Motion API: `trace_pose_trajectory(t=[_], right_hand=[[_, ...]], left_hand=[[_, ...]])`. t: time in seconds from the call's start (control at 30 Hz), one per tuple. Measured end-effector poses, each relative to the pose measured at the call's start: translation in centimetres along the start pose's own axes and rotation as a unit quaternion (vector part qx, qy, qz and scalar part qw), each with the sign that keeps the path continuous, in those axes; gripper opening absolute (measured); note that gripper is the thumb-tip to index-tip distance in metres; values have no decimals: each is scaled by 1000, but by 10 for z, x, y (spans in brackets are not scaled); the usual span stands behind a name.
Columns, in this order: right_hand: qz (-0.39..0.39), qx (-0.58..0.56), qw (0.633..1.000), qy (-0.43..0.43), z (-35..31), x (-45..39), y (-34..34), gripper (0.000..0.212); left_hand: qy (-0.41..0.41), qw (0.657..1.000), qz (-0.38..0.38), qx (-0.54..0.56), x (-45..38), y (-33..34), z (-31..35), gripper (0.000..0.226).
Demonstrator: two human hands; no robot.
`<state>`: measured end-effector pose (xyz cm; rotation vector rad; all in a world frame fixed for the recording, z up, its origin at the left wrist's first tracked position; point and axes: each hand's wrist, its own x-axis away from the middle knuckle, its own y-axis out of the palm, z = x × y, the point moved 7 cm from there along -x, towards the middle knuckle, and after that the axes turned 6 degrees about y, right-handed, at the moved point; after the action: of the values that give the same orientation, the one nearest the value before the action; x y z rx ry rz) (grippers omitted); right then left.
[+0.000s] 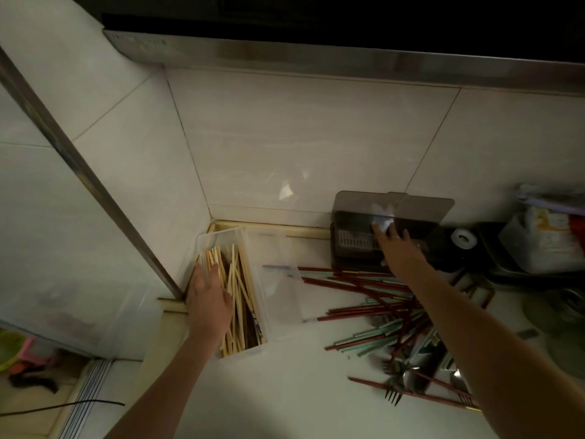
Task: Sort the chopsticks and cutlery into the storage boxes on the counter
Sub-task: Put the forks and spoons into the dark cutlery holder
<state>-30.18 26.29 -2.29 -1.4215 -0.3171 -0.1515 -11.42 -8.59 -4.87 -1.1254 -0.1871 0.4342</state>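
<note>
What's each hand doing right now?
Left hand: open, resting on the chopsticks in the clear box.
Right hand: open, fingers on the dark box.

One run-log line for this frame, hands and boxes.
left hand: rests on wooden chopsticks in clear box | right hand: reaching into dark lidded box | red and green chopsticks, forks: unsorted on counter

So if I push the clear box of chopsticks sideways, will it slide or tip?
Probably slides: the clear box lies long and low on the smooth counter. It looks like light plastic, so the loose wooden chopsticks may shift. The left hand resting on it should steady it.
</note>
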Motion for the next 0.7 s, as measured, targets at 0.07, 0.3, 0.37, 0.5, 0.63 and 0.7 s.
trace_pose_trajectory(t=[0.07, 0.3, 0.37, 0.5, 0.63, 0.7], right_hand=[[5, 8, 1000, -10, 2, 5, 1, 86], [90, 43, 995, -28, 1, 33, 4, 73], [103, 38, 994, -30, -1, 38, 0, 77], [122, 4, 992, -24, -2, 50, -10, 77], [172, -57, 983, -24, -3, 61, -29, 77], [189, -55, 980, -30, -6, 62, -41, 76]], left_hand=[[1, 1000, 1, 2, -1, 1, -1, 61], [-5, 1000, -5, -2, 1, 0, -1, 59], [-3, 1000, -11, -7, 1, 1, -1, 59], [-1, 1000, -18, -23, 3, -1, 1, 60], [59, 996, 3, -61, 5, -9, 16, 59], [141, 987, 21, -69, 7, -11, 39, 57]])
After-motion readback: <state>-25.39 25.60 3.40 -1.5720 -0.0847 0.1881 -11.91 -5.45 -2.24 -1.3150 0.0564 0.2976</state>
